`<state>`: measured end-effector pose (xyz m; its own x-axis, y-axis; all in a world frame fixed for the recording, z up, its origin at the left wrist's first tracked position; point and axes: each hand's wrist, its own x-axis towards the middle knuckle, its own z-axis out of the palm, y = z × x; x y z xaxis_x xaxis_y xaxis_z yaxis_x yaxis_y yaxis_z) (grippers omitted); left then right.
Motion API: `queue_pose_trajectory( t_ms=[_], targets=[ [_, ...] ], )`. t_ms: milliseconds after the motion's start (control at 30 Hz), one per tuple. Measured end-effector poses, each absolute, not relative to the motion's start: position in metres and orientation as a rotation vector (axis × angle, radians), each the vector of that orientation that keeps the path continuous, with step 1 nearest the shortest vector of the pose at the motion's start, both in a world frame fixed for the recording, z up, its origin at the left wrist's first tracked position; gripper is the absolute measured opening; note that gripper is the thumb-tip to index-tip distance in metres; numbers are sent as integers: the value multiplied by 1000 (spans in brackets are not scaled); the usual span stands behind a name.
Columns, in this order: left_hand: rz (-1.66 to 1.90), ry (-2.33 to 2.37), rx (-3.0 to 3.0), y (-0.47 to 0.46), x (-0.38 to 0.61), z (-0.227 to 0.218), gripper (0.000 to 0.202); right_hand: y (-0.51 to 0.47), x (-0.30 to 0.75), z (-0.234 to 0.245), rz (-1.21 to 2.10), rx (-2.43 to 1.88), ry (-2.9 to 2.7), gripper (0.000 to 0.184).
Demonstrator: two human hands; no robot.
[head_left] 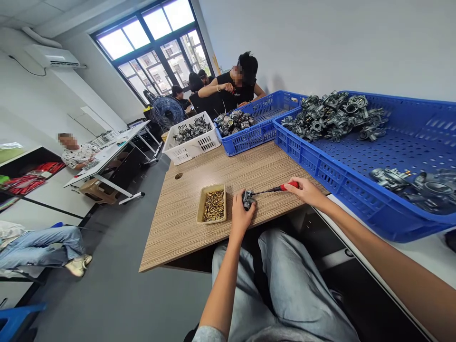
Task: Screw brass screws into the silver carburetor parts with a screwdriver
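My left hand (242, 211) is wrapped round a small grey metal carburetor (247, 199) at the front of the wooden table (185, 199). In my right hand (305, 191) is a screwdriver (285, 186) with a red and black handle, lying nearly level. Its dark shaft points left, and the tip meets the carburetor's side; the exact contact is too small to make out. Just left of my left hand stands a cream tray (200, 209) full of small brass parts (214, 206).
A white basket (185, 154) and a blue basket (245, 139), both with metal parts, stand at the table's far edge. On the right, a large blue crate (327, 180) holds piled carburetors (335, 116). A co-worker (242, 85) sits beyond the baskets, near a fan (167, 111).
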<state>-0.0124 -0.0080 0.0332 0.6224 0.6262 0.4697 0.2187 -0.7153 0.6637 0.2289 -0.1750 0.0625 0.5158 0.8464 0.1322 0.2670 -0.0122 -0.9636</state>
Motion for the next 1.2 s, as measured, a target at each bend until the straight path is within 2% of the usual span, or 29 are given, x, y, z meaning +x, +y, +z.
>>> queue_pose_trajectory(
  t_ms=[67, 167, 233, 367, 900, 1000, 1200],
  targets=[
    [952, 678, 2264, -9, -12, 34, 60, -177, 228, 65, 698, -1499, -883, 60],
    [950, 752, 2167, -12, -12, 35, 82, -180, 229, 70, 736, -1440, -797, 62],
    [948, 835, 2080, -12, -12, 35, 87, -181, 229, 73, 730, -1423, -784, 62],
    [947, 1030, 2022, -11, -9, 33, 69, -178, 228, 73, 733, -1402, -774, 63],
    [1000, 1061, 2134, -2, -7, 24, 43, -177, 228, 71, 742, -1394, -766, 59],
    [986, 1053, 2131, -3, -9, 24, 42, -177, 226, 71, 749, -1392, -762, 59],
    [986, 1031, 2097, -10, -11, 34, 54, -177, 223, 74, 760, -1383, -753, 60]
  ],
)
